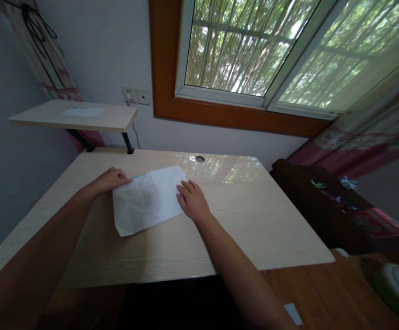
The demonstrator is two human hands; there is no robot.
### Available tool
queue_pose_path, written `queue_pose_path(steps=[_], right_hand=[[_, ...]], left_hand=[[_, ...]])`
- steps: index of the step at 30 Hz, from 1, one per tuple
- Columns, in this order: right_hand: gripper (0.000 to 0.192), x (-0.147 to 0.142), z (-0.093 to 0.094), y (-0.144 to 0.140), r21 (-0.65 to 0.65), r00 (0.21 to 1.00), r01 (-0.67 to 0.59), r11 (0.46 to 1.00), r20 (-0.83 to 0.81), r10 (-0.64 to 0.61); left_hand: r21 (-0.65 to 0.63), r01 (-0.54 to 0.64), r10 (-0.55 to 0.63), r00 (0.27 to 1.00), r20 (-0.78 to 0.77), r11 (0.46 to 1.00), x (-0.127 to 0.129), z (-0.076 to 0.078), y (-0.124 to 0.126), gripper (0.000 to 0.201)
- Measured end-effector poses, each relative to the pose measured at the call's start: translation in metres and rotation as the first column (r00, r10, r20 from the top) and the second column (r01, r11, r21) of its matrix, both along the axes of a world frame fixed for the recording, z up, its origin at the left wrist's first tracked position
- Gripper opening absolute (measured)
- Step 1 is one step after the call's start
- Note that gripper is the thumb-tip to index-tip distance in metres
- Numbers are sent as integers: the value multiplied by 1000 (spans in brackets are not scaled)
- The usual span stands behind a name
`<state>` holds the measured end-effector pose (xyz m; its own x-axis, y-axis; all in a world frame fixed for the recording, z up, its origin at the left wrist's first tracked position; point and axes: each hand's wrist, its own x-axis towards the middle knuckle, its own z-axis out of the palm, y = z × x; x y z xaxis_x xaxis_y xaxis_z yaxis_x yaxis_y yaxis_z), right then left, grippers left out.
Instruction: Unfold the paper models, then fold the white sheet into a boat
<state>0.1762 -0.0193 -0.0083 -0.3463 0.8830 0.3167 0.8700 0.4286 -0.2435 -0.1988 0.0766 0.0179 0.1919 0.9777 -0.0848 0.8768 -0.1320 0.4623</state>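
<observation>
The left hand (112, 179) is curled, its fingertips pinching the paper's (149, 199) corner at ten o'clock. The right hand (193, 200) is laid flat, fingers together, on the edge at three o'clock. The creased white sheet is spread mid-desk (254, 220), on pale glossy wood-grain.

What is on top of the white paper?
Two hands rest on the creased white paper: the left hand pinches its far left corner, and the right hand lies flat on its right edge. The desk underneath is hidden where the paper covers it.
</observation>
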Motion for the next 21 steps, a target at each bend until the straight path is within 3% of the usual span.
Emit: queue_pose_path(steps=[5, 9, 15, 21], right_hand=[[45, -2, -3, 1, 1, 999, 48, 999, 1, -48], [45, -2, -4, 2, -3, 996, 84, 996, -6, -84], [43, -1, -5, 3, -3, 994, 99, 995, -46, -99], [39, 5, -10, 10, 45, 964, 81, 996, -258, -67]], left_hand=[[-36, 31, -32, 999, -25, 999, 1, 4, -1, 53], [-23, -22, 22, 1000, -15, 999, -2, 2, -3, 55], [-50, -52, 60, 980, 188, 997, -7, -1, -12, 70], [-145, -56, 108, 915, 389, 988, -12, -1, -26, 74]])
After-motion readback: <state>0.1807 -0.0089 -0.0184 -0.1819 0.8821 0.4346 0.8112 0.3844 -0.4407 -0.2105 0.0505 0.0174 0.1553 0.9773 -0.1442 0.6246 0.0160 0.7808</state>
